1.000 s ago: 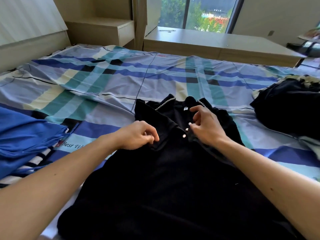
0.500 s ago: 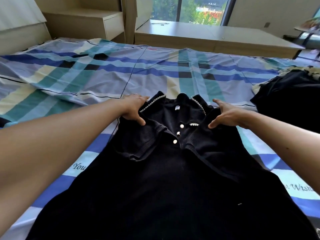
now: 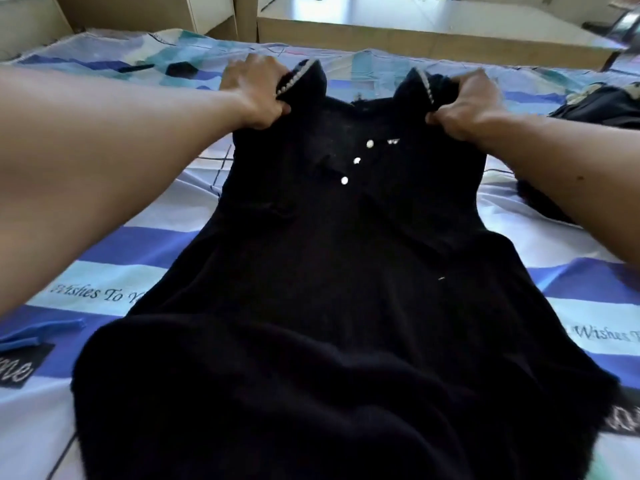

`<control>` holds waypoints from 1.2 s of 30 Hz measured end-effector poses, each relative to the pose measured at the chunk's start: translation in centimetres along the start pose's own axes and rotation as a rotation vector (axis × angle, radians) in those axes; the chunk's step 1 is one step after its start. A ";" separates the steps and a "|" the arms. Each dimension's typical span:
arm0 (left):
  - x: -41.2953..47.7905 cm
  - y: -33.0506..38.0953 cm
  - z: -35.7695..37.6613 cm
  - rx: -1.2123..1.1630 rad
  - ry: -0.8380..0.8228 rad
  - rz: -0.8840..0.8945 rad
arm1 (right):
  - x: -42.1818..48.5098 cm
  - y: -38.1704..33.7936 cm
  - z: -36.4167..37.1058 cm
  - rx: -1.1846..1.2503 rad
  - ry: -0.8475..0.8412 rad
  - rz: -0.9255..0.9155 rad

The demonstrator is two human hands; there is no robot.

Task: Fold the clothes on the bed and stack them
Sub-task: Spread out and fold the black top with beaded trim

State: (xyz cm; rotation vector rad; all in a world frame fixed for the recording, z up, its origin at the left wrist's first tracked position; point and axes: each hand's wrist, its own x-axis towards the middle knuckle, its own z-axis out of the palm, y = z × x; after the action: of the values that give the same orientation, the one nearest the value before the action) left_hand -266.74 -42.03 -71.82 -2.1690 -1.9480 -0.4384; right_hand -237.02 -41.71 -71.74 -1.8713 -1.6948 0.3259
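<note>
- Head cam: black dress [image 3: 329, 306] lies front-up on the bed over the plaid sheet [image 3: 156, 244], skirt end nearest the camera, collar at the far end.
- Left hand [image 3: 258, 93]: grip clamped on the dress shoulder on the person's left, thumb on top, fingers curled round the fabric beside the collar.
- Right hand [image 3: 467, 98]: grip clamped on the opposite shoulder the same way; fabric bunched at both grips.
- Collar points [image 3: 304, 76] stick up btwn the hands, edged w/ pearl-like beads.
- Three white buttons [image 3: 356, 161] run diagonally down the chest; a small beaded trim sits just right of the top one.
- Blue cloth [image 3: 34, 336] at lower-left edge, on the sheet, apart from the dress.
- Dark clothes pile [image 3: 599, 105] at right edge, near the right forearm; can't tell if touching.
- Wooden ledge [image 3: 415, 32] runs past the bed's far side.
</note>
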 end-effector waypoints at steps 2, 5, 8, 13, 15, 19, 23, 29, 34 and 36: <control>-1.0 -0.3 -1.2 -0.044 0.045 0.045 | -0.7 -0.1 -1.2 0.079 -0.029 -0.035; -3.8 -1.8 -3.2 -0.229 0.065 0.109 | -3.4 0.0 -3.4 0.254 -0.077 -0.058; -8.3 -2.8 -5.6 -0.388 0.031 0.174 | -7.8 1.1 -5.5 0.338 -0.135 -0.122; -19.1 -1.6 -7.3 -0.407 -0.203 0.353 | -17.1 4.3 -7.9 0.391 -0.371 -0.209; -23.0 -1.4 -6.7 -0.255 -0.381 0.449 | -19.8 6.5 -7.8 0.152 -0.558 -0.220; -29.0 -0.1 -6.6 -0.076 -0.282 0.519 | -24.8 8.2 -8.1 -0.344 -0.490 -0.435; -32.9 2.4 -7.7 -0.159 -0.331 0.633 | -29.8 5.9 -9.0 -0.132 -0.559 -0.755; -35.1 1.3 -5.2 0.115 -0.406 0.436 | -32.2 7.8 -6.7 -0.442 -0.851 -0.738; -35.4 0.1 -4.3 0.218 -0.374 0.263 | -30.5 9.2 -6.8 -0.547 -0.653 -0.766; -35.2 -0.3 -4.4 0.202 -0.381 0.223 | -30.5 9.4 -6.9 -0.587 -0.608 -0.770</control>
State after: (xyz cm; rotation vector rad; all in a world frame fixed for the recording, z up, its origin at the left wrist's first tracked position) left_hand -270.64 -76.34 -79.82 -2.4278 -1.7881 0.2141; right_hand -230.42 -73.10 -77.69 -1.3492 -3.0277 0.0705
